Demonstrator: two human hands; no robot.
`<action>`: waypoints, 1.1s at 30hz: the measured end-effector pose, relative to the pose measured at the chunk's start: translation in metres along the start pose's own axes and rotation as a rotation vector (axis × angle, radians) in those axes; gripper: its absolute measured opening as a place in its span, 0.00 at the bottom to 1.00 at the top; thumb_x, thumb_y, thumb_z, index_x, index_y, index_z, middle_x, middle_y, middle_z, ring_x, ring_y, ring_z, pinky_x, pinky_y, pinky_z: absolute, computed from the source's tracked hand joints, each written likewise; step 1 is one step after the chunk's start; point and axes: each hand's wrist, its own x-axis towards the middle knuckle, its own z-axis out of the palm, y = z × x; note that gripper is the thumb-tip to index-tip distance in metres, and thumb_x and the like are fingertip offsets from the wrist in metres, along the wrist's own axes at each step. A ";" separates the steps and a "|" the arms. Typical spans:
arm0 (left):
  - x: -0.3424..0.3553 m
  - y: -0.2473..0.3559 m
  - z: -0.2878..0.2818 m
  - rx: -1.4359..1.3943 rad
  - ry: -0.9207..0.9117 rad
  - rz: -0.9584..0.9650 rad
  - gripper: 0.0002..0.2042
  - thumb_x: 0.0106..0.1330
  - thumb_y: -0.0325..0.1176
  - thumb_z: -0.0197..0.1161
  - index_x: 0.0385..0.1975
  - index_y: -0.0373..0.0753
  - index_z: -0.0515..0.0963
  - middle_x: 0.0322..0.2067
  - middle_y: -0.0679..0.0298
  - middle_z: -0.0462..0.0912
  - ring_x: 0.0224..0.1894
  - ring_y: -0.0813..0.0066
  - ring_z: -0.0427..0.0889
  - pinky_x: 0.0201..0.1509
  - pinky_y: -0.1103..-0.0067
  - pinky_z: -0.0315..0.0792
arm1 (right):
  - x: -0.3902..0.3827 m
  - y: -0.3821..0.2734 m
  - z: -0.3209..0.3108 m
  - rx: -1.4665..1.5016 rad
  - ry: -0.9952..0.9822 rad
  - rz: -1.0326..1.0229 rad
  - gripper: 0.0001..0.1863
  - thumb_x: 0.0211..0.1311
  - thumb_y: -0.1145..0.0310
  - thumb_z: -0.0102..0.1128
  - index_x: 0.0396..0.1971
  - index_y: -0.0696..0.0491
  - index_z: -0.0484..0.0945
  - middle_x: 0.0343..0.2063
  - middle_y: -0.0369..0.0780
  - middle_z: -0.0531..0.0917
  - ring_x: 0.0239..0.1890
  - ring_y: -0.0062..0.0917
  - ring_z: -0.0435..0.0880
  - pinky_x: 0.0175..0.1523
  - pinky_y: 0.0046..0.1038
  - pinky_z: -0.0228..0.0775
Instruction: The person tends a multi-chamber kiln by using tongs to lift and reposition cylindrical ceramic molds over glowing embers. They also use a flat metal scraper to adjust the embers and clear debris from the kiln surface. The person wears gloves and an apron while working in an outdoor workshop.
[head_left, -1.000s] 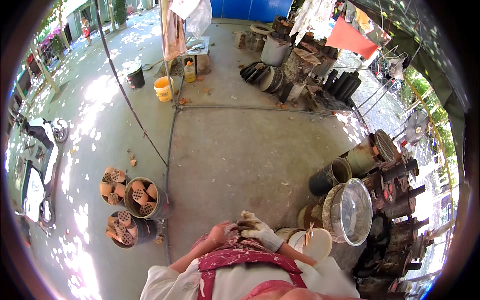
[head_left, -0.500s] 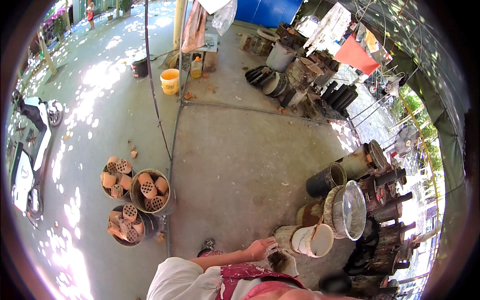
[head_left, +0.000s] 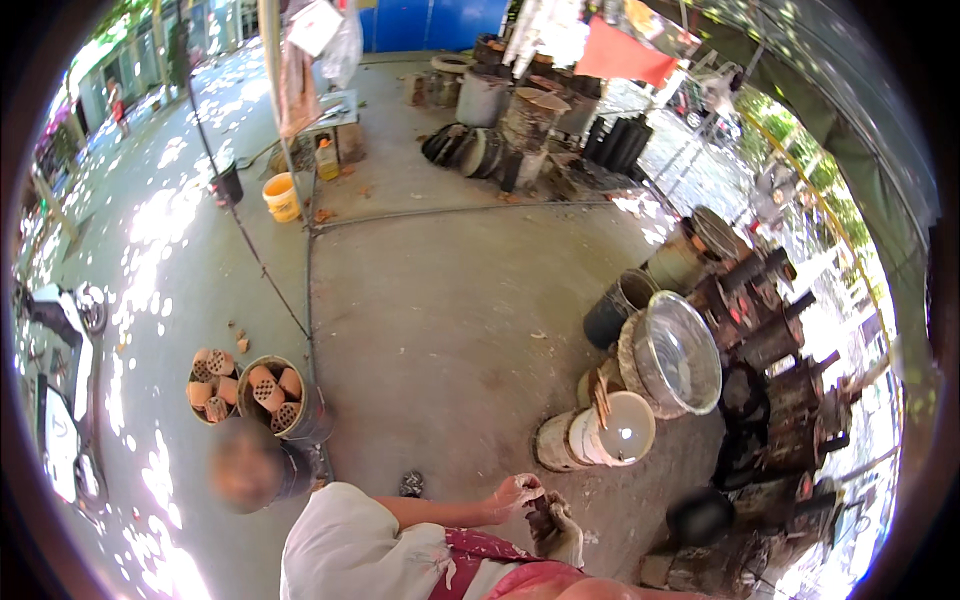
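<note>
Head view: two hands come together at the near side of the white bucket [head_left: 588, 438], left of its rim

Bare left hand [head_left: 515, 497] has its fingers loosely bent, the tips at the brown-stained glove [head_left: 562, 545]; whether they pinch it I cannot tell. Right hand [head_left: 552, 530] wears that glove, half curled, and I cannot tell if anything is inside the curl. Glove lies nearer the wearer than the white bucket, its long axis slanting, finger end up and left, away from the wrist. White bucket shows a glint over a pale interior, with thin sticks [head_left: 602, 400] at its rim. Beyond it stands a shiny basin [head_left: 640, 355]; far left of it, a round bucket [head_left: 318, 425] holds perforated clay pieces [head_left: 266, 391]
</note>
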 end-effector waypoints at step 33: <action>0.212 -0.180 0.445 0.507 -0.383 -0.244 0.09 0.71 0.34 0.54 0.27 0.42 0.70 0.21 0.70 0.74 0.20 0.78 0.78 0.20 0.85 0.63 | -0.300 -0.259 -0.384 0.507 0.830 -0.541 0.13 0.61 0.76 0.57 0.45 0.53 0.70 0.31 0.42 0.80 0.33 0.37 0.85 0.31 0.38 0.81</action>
